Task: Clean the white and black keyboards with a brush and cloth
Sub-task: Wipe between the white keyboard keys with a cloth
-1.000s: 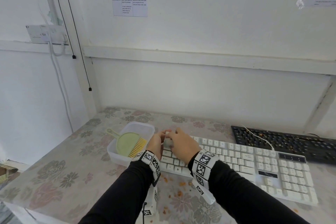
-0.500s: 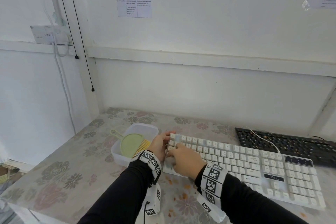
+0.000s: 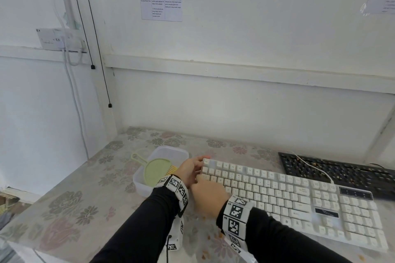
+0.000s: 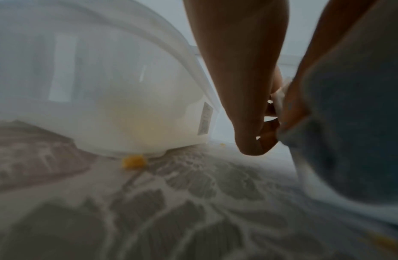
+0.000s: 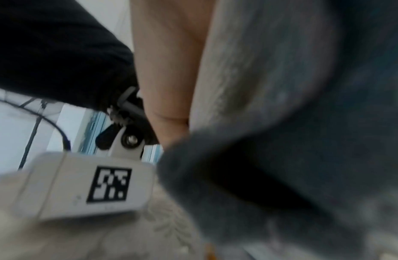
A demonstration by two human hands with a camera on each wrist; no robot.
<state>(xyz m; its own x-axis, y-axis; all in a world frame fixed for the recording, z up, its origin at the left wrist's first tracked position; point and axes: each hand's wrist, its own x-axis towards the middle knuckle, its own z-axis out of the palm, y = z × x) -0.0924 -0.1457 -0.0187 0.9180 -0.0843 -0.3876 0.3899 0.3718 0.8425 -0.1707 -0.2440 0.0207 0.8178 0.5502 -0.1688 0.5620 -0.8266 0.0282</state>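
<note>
Head view: both hands at the left end of the white keyboard (image 3: 295, 200), wrists crossing close together above the flowered counter (image 3: 70, 196).
Left hand (image 3: 190, 170): fingers curled round the far-left corner of the white keyboard, gripping its edge; seen from the left wrist view (image 4: 244, 88) with fingertips tucked against the keyboard's side.
Right hand (image 3: 208, 195): laid palm-down over the keys just right of the left hand, pressing a grey cloth (image 5: 293, 123) onto them; cloth hidden beneath the hand from above, filling the right wrist view; exact curl of the fingers impossible to tell.
White keyboard: flat on the counter, stretching away to the right of both hands.
Black keyboard (image 3: 342, 173): well right of the hands, behind the white one, with pale crumbs among its keys.
Brush (image 3: 154, 168): green, with yellow bristles, lying in the clear plastic tub (image 3: 171, 151) just left of the left hand.
Tub from the left wrist view (image 4: 100, 91): touching the counter, a yellow crumb (image 4: 134, 161) at its base.
Crumbs (image 3: 205, 256): orange bits scattered on the counter near the wrists.
</note>
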